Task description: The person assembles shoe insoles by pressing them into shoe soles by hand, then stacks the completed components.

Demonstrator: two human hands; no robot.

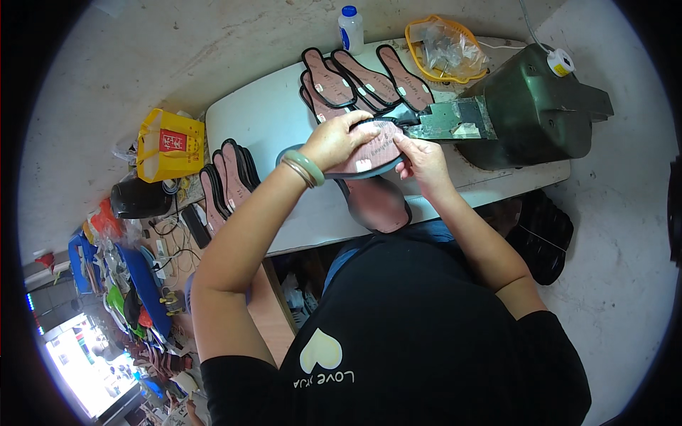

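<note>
Bare grey concrete floor (625, 234), stained and scuffed, on all sides. White desk (256, 113) in the middle, top worn at its near edge. Far side: white plastic bottle (350, 28) with blue cap, yellow-rimmed basket (446, 48) of clear bags. Left on the floor: yellow paper bag (169, 144), black pot (137, 199), cables, heaped coloured clutter. Bright daylight from an opening (82, 369) at near left.
</note>
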